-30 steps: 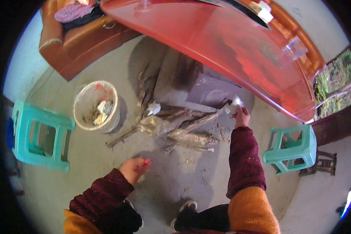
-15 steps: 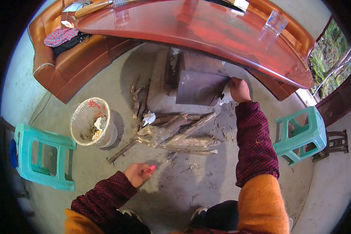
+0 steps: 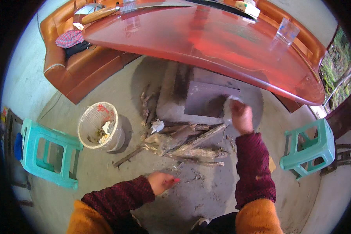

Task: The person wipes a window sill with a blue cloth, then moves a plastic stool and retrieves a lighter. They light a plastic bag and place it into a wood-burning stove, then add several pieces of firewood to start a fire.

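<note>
My left hand (image 3: pixel 160 183) is closed round a small bright pink object (image 3: pixel 176 180); only its end shows past the fingers, so its kind cannot be told. In front of the stove-like metal base under the table, my right hand (image 3: pixel 242 117) is closed on a pale, thin scrap (image 3: pixel 228 109), blurred, like paper or plastic film. Just beyond it a flat dark metal panel (image 3: pixel 201 99) leans against the base. Between my hands lies a heap of split firewood and branches (image 3: pixel 183 142). A crumpled white tissue (image 3: pixel 157 125) rests at its left end.
A white mesh wastebasket (image 3: pixel 119 142) with rubbish in it stands left of the wood. Green plastic stools stand at left (image 3: pixel 46 152) and right (image 3: pixel 310 146). The glossy red table (image 3: pixel 167 43) overhangs the base, with an orange-brown sofa (image 3: pixel 82 78) behind it.
My right hand has drawn back from the panel's right edge toward me, with the pale scrap. My left hand has moved right, still holding the pink object. The whole view has shifted slightly.
</note>
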